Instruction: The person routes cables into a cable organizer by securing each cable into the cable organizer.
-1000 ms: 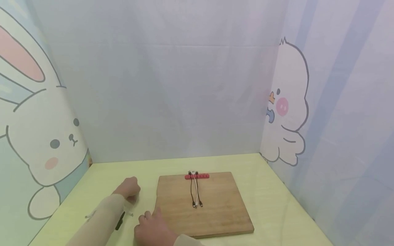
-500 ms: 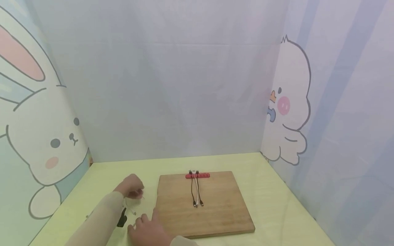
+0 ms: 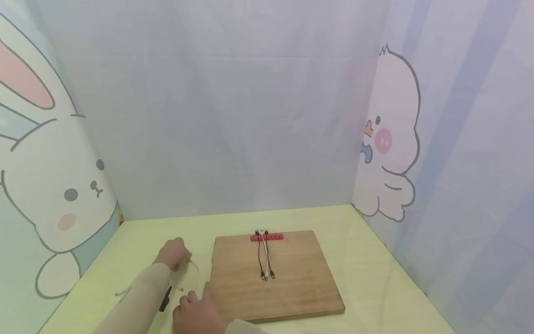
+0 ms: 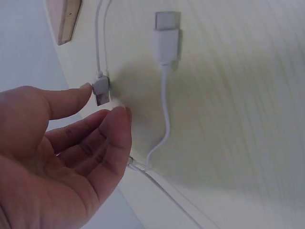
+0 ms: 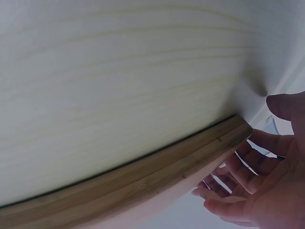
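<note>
A: Locate the white plug (image 4: 101, 90).
B: Just beside the thumb tip of the left hand (image 3: 173, 254), left of the board (image 3: 292, 294).
A: State of the left grip?
B: Fingers curved; whether they pinch the plug cannot be told.
A: Right hand (image 3: 198, 316)?
B: Relaxed, fingers slightly bent, at the board's left edge.
A: Remaining items?
B: A second plug (image 4: 166, 45) near the left hand; three cables (image 3: 267, 262) at a red clip (image 3: 277, 236) along the board's far edge.
</note>
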